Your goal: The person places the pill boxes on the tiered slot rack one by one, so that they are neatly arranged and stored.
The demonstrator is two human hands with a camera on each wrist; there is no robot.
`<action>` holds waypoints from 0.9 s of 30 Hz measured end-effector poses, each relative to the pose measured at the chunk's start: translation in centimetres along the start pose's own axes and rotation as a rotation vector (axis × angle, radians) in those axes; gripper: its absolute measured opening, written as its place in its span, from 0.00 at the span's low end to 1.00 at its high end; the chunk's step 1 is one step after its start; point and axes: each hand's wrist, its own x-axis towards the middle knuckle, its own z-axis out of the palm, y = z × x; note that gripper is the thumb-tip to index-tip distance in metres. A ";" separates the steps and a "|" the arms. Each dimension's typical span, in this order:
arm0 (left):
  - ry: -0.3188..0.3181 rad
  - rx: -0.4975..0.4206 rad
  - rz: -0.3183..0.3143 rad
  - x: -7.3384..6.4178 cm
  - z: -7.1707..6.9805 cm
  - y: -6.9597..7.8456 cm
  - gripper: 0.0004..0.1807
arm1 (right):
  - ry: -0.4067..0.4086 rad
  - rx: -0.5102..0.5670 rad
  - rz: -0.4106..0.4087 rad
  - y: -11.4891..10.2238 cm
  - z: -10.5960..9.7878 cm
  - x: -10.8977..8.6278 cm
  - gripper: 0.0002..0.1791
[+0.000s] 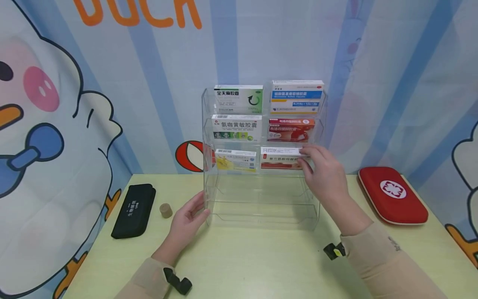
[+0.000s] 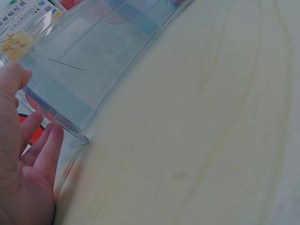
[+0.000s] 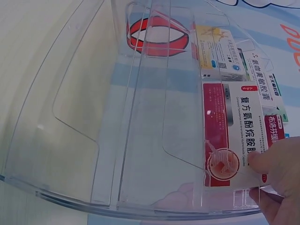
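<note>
A clear acrylic display rack (image 1: 261, 209) stands on the table, its upper tiers holding several medicine boxes. With thumb and fingers my right hand (image 1: 326, 174) pinches the right end of a white and red medicine box (image 1: 280, 158), which sits in the third tier; the right wrist view shows the same medicine box (image 3: 234, 131) close up. Beside it in that tier is a yellow and white medicine box (image 1: 236, 161). My left hand (image 1: 186, 220) touches the rack's lower left side, its fingers fairly straight along the edge in the left wrist view.
Above are a green and white box (image 1: 239, 99), a blue and white box (image 1: 296, 97), a white box (image 1: 237, 128) and a red box (image 1: 290, 130). A black case (image 1: 133, 211) and a small brown cylinder (image 1: 166, 210) lie left, a red case (image 1: 393, 195) right.
</note>
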 end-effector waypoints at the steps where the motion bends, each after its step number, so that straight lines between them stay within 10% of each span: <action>1: -0.003 -0.009 0.004 0.0 0.0 0.0 0.35 | -0.005 -0.002 0.004 -0.1 0.0 0.0 0.15; 15: 0.012 -0.041 0.000 -0.2 -0.1 -0.2 0.35 | -0.099 -0.008 0.057 -1.5 -0.5 0.1 0.22; 23: 0.055 0.003 0.019 -0.2 -0.5 0.3 0.37 | 0.001 0.026 -0.059 -1.9 -0.8 -1.2 0.18; 27: 0.168 0.149 0.144 -0.3 -1.0 1.7 0.34 | -0.043 0.048 -0.161 -2.2 -1.1 -2.7 0.19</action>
